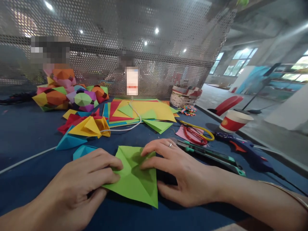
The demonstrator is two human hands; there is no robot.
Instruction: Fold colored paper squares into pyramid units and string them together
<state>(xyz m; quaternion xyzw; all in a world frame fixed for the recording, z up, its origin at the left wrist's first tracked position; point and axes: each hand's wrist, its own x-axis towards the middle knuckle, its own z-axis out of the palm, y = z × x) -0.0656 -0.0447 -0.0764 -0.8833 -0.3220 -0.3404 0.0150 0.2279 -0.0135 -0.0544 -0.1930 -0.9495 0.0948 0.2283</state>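
A square sheet of green paper (134, 179) with crease lines lies in front of me, slightly raised along its folds. My left hand (84, 179) pinches its left side, fingers on top and thumb beneath. From the right, my right hand (180, 170), with a ring on one finger, curls its fingertips onto the upper right of the sheet; its thumb sits at the right edge. Just beyond my left hand is a folded blue paper piece (84, 151), partly hidden. Folded yellow paper (86, 126) and red paper pieces (74, 122) lie behind it.
Coloured paper sheets (151, 110) are stacked at the back, near a propped phone (132, 81) with a white cable. Folded paper balls (84, 98) stand at left. On the right are scissors (196, 134), a utility knife (214, 157), a glue gun (250, 152) and a paper cup (234, 122).
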